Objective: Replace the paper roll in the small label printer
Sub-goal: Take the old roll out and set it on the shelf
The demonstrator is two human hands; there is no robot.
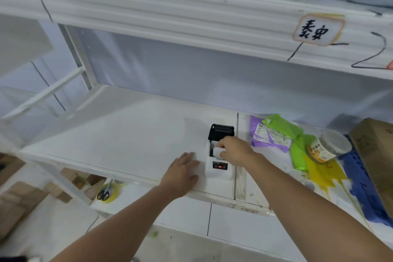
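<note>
The paper roll (219, 151) sits in the open label printer (218, 166) on the shelf (127, 134); light and crushable, we judge, best pinched by its ends. Our right hand (235, 152) curls around it; our left hand (182, 173) lies flat, empty, beside the printer.

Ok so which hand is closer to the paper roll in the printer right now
Right. The right hand is on the paper roll in the open printer, fingers around it. The left hand lies flat on the shelf beside the printer's left side.
</note>
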